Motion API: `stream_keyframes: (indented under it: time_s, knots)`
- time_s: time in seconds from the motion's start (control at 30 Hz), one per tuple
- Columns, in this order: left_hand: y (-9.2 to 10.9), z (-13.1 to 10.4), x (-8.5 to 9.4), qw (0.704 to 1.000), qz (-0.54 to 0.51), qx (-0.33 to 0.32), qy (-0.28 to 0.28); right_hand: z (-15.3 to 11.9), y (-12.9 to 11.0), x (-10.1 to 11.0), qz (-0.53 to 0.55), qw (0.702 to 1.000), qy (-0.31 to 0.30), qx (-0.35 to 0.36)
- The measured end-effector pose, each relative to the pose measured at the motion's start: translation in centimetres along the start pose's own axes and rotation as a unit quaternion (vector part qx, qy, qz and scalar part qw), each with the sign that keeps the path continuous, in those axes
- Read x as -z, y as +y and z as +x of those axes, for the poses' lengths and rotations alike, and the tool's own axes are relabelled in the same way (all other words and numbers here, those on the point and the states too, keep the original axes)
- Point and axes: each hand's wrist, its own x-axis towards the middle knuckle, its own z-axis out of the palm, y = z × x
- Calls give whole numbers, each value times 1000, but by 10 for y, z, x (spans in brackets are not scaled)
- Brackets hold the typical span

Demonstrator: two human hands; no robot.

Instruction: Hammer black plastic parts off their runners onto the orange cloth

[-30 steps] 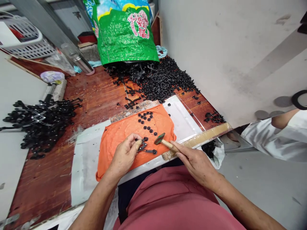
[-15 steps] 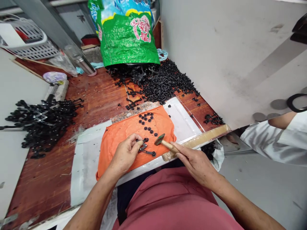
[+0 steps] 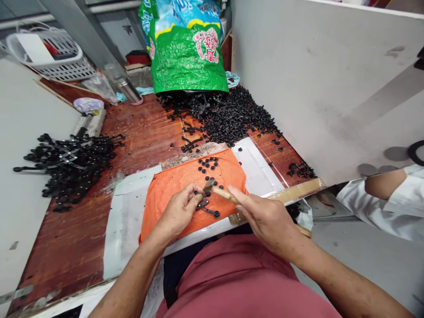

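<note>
My right hand [image 3: 265,216] is closed round the wooden handle of a small hammer [image 3: 222,192]. The hammer's metal head is over the orange cloth, just right of my left fingertips. My left hand [image 3: 180,207] pinches a dark jointed metal linkage with black round ends [image 3: 209,211], lying on the orange cloth [image 3: 172,181]. Part of the linkage is hidden behind my fingers and the hammer head. Several small black round caps [image 3: 208,164] are scattered on the cloth beyond my hands.
A green and blue bag [image 3: 188,66] lies open at the back, with a heap of black caps [image 3: 232,115] before it. Finished-looking black linkages [image 3: 73,163] are piled at left. A grey panel [image 3: 318,79] stands at right, near a person's white sleeve [image 3: 367,198].
The hammer has moved left and up, its head now close to my left fingertips. My left hand still pinches the linkage. The whole view has shifted slightly.
</note>
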Motion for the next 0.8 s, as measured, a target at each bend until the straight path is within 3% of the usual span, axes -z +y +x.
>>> stream_keyframes:
  time_s: [0.07, 0.2, 0.33, 0.5, 0.63, 0.7, 0.8]
  knots:
    - [-3, 0, 0, 1000, 2, 2, 1, -2, 1, -5, -15, 1000, -20, -6]
    - [-6, -1, -1, 1000, -13, 3, 5, -3, 1, -9, 26, 999, 37, 0]
    - [-5, 0, -1, 1000, -6, 10, 6, -2, 1, -8, -45, 999, -14, -3]
    - [-5, 3, 0, 1000, -14, 11, 5, 1, 0, -10, -25, 999, 23, 9]
    - [-5, 3, 0, 1000, -15, 14, 5, 7, -6, -13, -56, 997, -48, -6]
    - [-2, 1, 0, 1000, -13, 14, 3, 9, -6, -10, -2, 999, -40, -18]
    - [6, -7, 2, 998, -49, 18, -17, 7, 3, 2, 119, 991, 35, -41]
